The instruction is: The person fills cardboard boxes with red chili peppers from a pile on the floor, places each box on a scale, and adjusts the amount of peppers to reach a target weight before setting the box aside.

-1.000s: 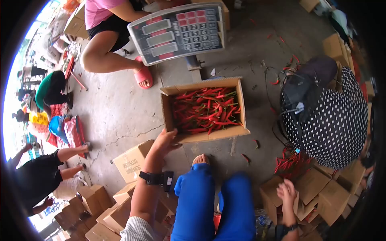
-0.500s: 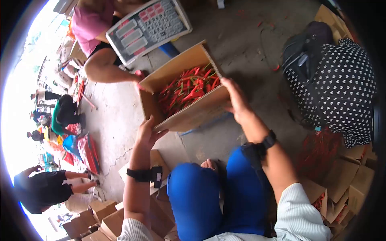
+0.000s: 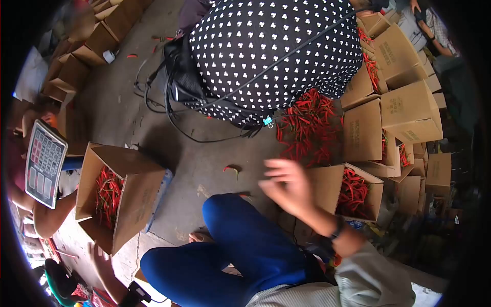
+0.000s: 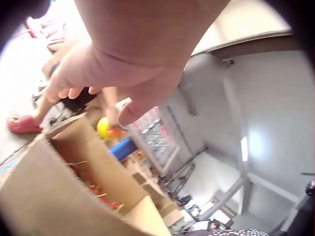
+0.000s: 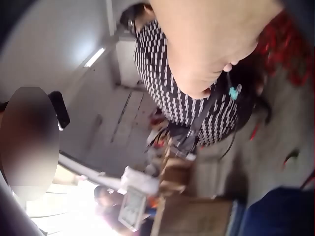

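An open cardboard box (image 3: 138,204) with red chili peppers (image 3: 108,197) inside stands on a blue-edged scale platform (image 3: 159,199) at the left of the head view. My left hand (image 3: 99,258) is at the box's near corner with its fingers loosely extended. In the left wrist view that hand (image 4: 133,69) hovers above the box rim, holding nothing. My right hand (image 3: 289,187), blurred, is in the air over the floor between my knee and another chili-filled box (image 3: 353,192). Its fingers are relaxed around no object.
The scale's keypad display (image 3: 45,163) rises beyond the box. A person in a dotted garment (image 3: 276,56) bends at the top, near a chili pile (image 3: 309,128) on the floor. Several cardboard boxes (image 3: 404,110) crowd the right side. A cable (image 3: 204,138) trails nearby.
Half a second ago both my hands held the chili box. My right hand has let go and moved right, and my left hand has come off too. The head view has turned to the right.
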Demonstrator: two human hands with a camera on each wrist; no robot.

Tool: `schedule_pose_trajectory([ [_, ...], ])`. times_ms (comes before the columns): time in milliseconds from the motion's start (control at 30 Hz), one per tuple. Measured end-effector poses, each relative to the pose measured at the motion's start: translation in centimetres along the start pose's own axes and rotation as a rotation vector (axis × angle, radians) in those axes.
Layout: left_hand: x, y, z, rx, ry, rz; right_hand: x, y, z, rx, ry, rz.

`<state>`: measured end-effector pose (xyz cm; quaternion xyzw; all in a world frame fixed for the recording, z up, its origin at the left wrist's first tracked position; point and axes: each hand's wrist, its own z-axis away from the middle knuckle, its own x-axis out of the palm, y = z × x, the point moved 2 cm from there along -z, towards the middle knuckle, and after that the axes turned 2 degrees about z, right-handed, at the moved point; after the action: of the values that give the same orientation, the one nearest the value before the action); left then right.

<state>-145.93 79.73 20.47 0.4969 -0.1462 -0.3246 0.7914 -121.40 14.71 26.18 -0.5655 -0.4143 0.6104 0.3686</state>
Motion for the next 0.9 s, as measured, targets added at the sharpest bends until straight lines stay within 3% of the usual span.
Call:
schedule_pose_trajectory([
  [33,2.8,4.0,2.4,0.086,0.180,-0.095,-5.0,-0.1,1.4,-0.024,0.222,0.166],
  [67,5.7,8.5,4.5,0.137,0.238,0.000,-9.9,-0.6,3.2,0.103,0.315,0.378],
  [100,7.5,11.5,5.9,0.180,0.170,0.059,-13.7,1.3,5.4,0.205,0.414,0.479],
  [167,13.8,16.3,9.7,0.101,-0.061,0.389,-17.7,3.3,8.3,0.497,0.198,0.757],
  [233,18.2,18.0,11.0,0.046,-0.796,0.319,-18.2,6.2,9.9,0.679,-0.094,0.754],
  [300,24.4,18.0,14.1,0.033,-0.457,0.053,-16.8,10.4,10.1,0.562,-0.142,0.796],
  [367,28.8,16.7,16.2,0.040,-0.591,0.142,-15.2,11.5,10.4,0.476,-0.226,0.846],
  [433,33.4,17.2,19.7,-0.076,-0.672,0.106,-13.8,10.4,9.8,0.410,-0.330,0.928],
  [500,36.4,15.0,21.1,-0.184,-0.697,0.082,-10.8,7.3,9.1,0.332,-0.389,0.884],
  [567,38.8,10.8,21.9,-0.221,-0.725,-0.057,-6.9,7.7,8.9,0.200,-0.422,0.803],
  [667,39.1,-2.1,21.2,0.137,-1.051,-0.449,-1.0,5.7,7.2,0.132,-0.441,0.680],
  [733,40.6,-5.3,23.3,-0.178,-1.015,-0.487,1.6,3.5,6.0,0.148,-0.572,0.636],
  [767,42.4,-4.4,26.0,-0.666,-0.760,-0.347,1.9,2.4,5.5,0.108,-0.517,0.464],
  [833,43.2,-6.2,27.0,-0.692,-0.779,-0.360,2.0,0.9,5.2,0.040,-0.403,0.127],
  [867,43.4,-8.1,27.1,-0.406,-0.731,-0.430,0.8,1.7,4.9,0.085,-0.439,0.163],
  [900,43.2,-9.5,26.8,-0.362,-0.754,-0.489,-0.7,1.9,4.3,-0.082,-0.353,0.293],
])
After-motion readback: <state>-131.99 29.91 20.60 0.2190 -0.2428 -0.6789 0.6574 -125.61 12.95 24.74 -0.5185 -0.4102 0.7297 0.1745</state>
